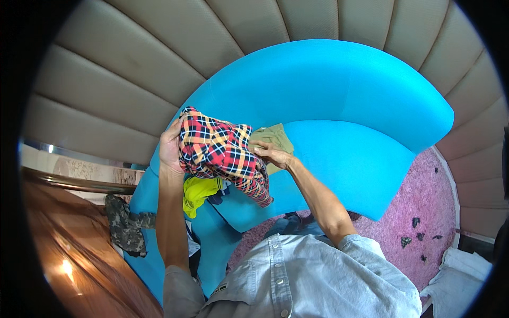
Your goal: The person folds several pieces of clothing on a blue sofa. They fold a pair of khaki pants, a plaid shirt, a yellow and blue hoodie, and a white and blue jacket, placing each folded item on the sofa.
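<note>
A red, black and yellow plaid cloth garment hangs bunched above a curved blue sofa. My left hand grips its left side, with some fingers hidden behind the cloth. At its right edge is my right hand, fingers bent over the border between the plaid cloth and an olive-green garment; whether it grips either one I cannot tell. Below the plaid cloth, a neon yellow garment lies on the sofa beside a dark blue piece of cloth.
A camouflage garment lies at the sofa's left end, by a metal rail and brown shiny fabric. White and black cloth is partly hidden by my left arm. A padded wall curves behind the sofa. Pale cloths lie at lower right.
</note>
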`<control>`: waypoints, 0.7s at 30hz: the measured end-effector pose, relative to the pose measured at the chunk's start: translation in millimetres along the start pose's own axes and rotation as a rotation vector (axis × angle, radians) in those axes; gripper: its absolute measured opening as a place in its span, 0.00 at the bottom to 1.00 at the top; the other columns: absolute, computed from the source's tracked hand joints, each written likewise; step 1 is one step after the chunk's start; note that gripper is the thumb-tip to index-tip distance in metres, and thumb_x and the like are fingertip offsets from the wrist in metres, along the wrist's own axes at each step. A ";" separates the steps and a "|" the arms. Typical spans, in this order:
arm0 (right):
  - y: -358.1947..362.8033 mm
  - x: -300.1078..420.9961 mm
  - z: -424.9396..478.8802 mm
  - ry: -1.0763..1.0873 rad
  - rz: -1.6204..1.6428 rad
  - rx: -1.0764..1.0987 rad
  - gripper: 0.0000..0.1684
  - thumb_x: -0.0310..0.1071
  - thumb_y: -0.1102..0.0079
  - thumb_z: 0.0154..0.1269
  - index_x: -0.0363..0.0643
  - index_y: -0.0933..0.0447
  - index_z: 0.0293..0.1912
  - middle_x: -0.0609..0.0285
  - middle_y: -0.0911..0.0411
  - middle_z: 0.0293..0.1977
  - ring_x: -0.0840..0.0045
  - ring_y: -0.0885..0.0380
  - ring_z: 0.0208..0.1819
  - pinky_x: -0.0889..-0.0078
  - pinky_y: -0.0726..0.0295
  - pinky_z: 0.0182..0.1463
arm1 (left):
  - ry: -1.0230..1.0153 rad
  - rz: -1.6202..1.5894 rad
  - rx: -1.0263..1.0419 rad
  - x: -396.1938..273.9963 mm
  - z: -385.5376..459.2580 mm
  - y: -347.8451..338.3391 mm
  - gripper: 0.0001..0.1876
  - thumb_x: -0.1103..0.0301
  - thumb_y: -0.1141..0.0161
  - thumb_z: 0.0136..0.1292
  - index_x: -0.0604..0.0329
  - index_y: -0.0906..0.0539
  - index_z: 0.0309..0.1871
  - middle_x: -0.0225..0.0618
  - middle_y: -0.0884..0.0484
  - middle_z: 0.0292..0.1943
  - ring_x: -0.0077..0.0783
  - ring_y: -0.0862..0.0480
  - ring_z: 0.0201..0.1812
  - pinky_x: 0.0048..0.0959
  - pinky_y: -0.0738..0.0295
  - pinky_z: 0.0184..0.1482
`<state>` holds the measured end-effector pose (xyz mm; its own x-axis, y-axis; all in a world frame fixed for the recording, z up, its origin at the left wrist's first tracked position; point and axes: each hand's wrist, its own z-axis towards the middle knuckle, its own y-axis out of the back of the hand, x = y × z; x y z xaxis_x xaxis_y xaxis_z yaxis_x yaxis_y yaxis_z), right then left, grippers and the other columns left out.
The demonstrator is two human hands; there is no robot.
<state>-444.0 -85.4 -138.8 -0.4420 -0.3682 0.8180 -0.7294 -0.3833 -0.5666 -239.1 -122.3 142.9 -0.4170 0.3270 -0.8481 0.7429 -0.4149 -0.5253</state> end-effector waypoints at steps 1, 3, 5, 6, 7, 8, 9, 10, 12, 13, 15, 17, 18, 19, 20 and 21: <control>-5.9 -5.8 4.4 -0.016 0.033 -0.022 0.44 0.56 0.41 0.70 0.39 0.42 0.74 0.51 0.37 0.72 0.64 0.42 0.74 0.56 0.44 0.78 | -0.011 0.005 0.027 -0.6 -5.5 -3.5 0.14 0.66 0.52 0.76 0.63 0.20 0.54 0.43 0.14 0.48 0.38 0.12 0.46 0.38 0.15 0.51; -4.3 -8.8 7.2 -0.140 -0.071 -0.014 0.43 0.57 0.41 0.70 0.37 0.37 0.71 0.51 0.35 0.70 0.65 0.40 0.73 0.58 0.42 0.77 | -0.081 0.057 -0.098 -0.7 -18.0 -8.3 0.13 0.69 0.51 0.74 0.67 0.23 0.53 0.43 0.14 0.46 0.35 0.11 0.45 0.34 0.13 0.49; -0.6 -11.8 0.8 -0.148 -0.162 -0.059 0.37 0.57 0.39 0.68 0.35 0.26 0.63 0.50 0.34 0.70 0.66 0.37 0.72 0.60 0.39 0.76 | -0.102 0.043 -0.074 -2.0 -24.7 1.4 0.13 0.68 0.50 0.73 0.67 0.23 0.53 0.44 0.14 0.47 0.36 0.11 0.46 0.35 0.14 0.50; 8.1 -14.9 -1.0 -0.118 -0.169 -0.027 0.28 0.50 0.34 0.68 0.35 0.20 0.55 0.47 0.35 0.70 0.66 0.37 0.72 0.59 0.37 0.75 | -0.108 0.032 -0.074 -3.4 -27.8 10.4 0.13 0.68 0.50 0.73 0.66 0.22 0.52 0.44 0.14 0.47 0.36 0.11 0.45 0.36 0.14 0.50; 13.8 -10.9 -7.0 -0.109 -0.151 -0.029 0.24 0.45 0.32 0.66 0.36 0.19 0.52 0.46 0.31 0.66 0.67 0.33 0.69 0.58 0.35 0.74 | -0.113 0.027 -0.115 -2.2 -30.4 18.5 0.12 0.68 0.49 0.73 0.66 0.22 0.52 0.44 0.13 0.47 0.36 0.11 0.45 0.36 0.14 0.50; 20.7 -5.9 -14.6 -0.099 -0.134 -0.034 0.19 0.40 0.30 0.64 0.36 0.17 0.48 0.46 0.26 0.63 0.67 0.29 0.66 0.56 0.32 0.72 | -0.117 0.020 -0.153 -0.1 -31.1 25.8 0.12 0.68 0.49 0.73 0.66 0.21 0.52 0.43 0.13 0.47 0.36 0.11 0.44 0.36 0.14 0.49; 15.8 6.7 -28.4 0.006 -0.035 -0.108 0.16 0.39 0.27 0.60 0.37 0.17 0.41 0.51 0.20 0.50 0.70 0.24 0.55 0.53 0.33 0.71 | -0.106 -0.017 -0.137 5.3 -33.2 39.7 0.12 0.67 0.49 0.73 0.65 0.21 0.51 0.43 0.13 0.47 0.36 0.11 0.45 0.36 0.14 0.50; 6.3 23.7 -45.0 0.113 0.067 -0.183 0.13 0.37 0.24 0.56 0.38 0.16 0.35 0.56 0.14 0.38 0.72 0.19 0.44 0.50 0.34 0.70 | -0.092 -0.051 -0.122 10.1 -36.3 53.9 0.12 0.67 0.48 0.73 0.64 0.20 0.50 0.42 0.13 0.47 0.36 0.12 0.45 0.37 0.15 0.51; 8.0 56.5 -74.5 0.108 0.145 -0.313 0.11 0.35 0.24 0.55 0.41 0.17 0.33 0.64 0.19 0.27 0.75 0.20 0.41 0.47 0.37 0.72 | -0.041 -0.120 -0.261 26.3 -36.6 82.3 0.12 0.65 0.46 0.73 0.61 0.18 0.51 0.40 0.13 0.49 0.37 0.13 0.48 0.39 0.16 0.54; 29.3 54.3 -84.0 0.333 0.056 -0.286 0.12 0.36 0.25 0.57 0.40 0.18 0.37 0.68 0.22 0.25 0.78 0.20 0.37 0.51 0.28 0.64 | 0.042 -0.125 -0.285 38.3 -31.5 96.9 0.12 0.64 0.45 0.72 0.60 0.18 0.51 0.39 0.13 0.49 0.37 0.13 0.49 0.40 0.17 0.55; -22.9 110.6 -106.5 0.368 0.118 -0.433 0.15 0.41 0.32 0.67 0.40 0.17 0.45 0.68 0.19 0.27 0.85 0.24 0.30 0.70 0.20 0.46 | 0.161 -0.156 -0.332 71.5 -34.8 131.9 0.13 0.62 0.44 0.72 0.59 0.17 0.51 0.39 0.13 0.49 0.35 0.14 0.50 0.39 0.19 0.56; -25.1 135.2 -121.7 0.465 0.065 -0.438 0.13 0.39 0.37 0.70 0.38 0.17 0.45 0.67 0.17 0.29 0.86 0.23 0.28 0.75 0.21 0.36 | 0.198 -0.050 -0.327 118.7 -27.0 158.4 0.13 0.60 0.43 0.71 0.58 0.17 0.49 0.38 0.13 0.47 0.34 0.15 0.47 0.36 0.20 0.53; -42.7 153.8 -128.7 0.492 0.012 -0.398 0.12 0.38 0.38 0.71 0.38 0.17 0.44 0.67 0.17 0.29 0.87 0.23 0.28 0.77 0.22 0.32 | 0.201 0.081 -0.348 144.8 -26.3 178.6 0.13 0.59 0.43 0.71 0.58 0.17 0.49 0.37 0.13 0.45 0.33 0.15 0.44 0.34 0.20 0.51; -61.0 164.2 -129.7 0.485 0.003 -0.409 0.12 0.37 0.39 0.72 0.38 0.17 0.44 0.66 0.17 0.30 0.87 0.23 0.27 0.77 0.22 0.30 | 0.271 0.025 -0.246 165.6 -23.9 181.4 0.13 0.58 0.43 0.71 0.57 0.17 0.48 0.36 0.14 0.44 0.32 0.16 0.42 0.33 0.21 0.48; -78.7 174.0 -130.3 0.482 -0.016 -0.431 0.11 0.36 0.39 0.72 0.38 0.17 0.43 0.66 0.17 0.30 0.87 0.23 0.26 0.78 0.23 0.29 | 0.340 -0.038 -0.129 186.3 -17.0 173.0 0.13 0.57 0.43 0.71 0.57 0.17 0.46 0.36 0.14 0.43 0.32 0.16 0.40 0.31 0.21 0.45; -88.8 178.3 -130.1 0.503 -0.011 -0.444 0.11 0.36 0.40 0.73 0.38 0.18 0.42 0.66 0.17 0.29 0.88 0.23 0.26 0.79 0.22 0.28 | 0.409 -0.108 -0.036 199.5 -11.7 160.6 0.15 0.57 0.43 0.71 0.58 0.18 0.49 0.36 0.14 0.42 0.32 0.16 0.40 0.31 0.21 0.45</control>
<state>-526.0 -6.8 70.2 -0.5445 0.1146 0.8309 -0.8332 0.0395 -0.5515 -196.8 -113.8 -109.8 -0.2561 0.6801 -0.6869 0.7275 -0.3323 -0.6002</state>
